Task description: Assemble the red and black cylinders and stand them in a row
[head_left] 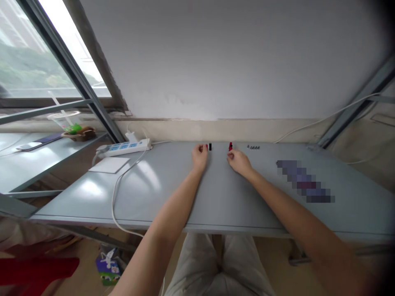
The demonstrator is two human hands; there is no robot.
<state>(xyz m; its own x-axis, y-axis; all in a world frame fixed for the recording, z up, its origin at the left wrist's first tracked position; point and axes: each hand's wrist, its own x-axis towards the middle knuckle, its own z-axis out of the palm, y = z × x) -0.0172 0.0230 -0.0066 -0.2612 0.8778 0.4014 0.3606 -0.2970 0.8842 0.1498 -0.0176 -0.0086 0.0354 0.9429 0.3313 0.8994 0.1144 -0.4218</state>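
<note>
Towards the back of the grey desk, my left hand has its fingers pinched together. A small red piece shows at their tips, mostly covered by the hand. Just right of it stands a short black cylinder, upright and apart from the fingers. My right hand is also closed, its thumb and forefinger meeting at the near end of a small red-and-black piece. The exact kind of these pieces is too small to tell. Several little metal parts lie in a row to the right.
A white power strip and a flat white pad lie at left. A white cable runs over the front edge. A pixelated item lies at right. On the left-hand shelf are a plastic cup and a phone.
</note>
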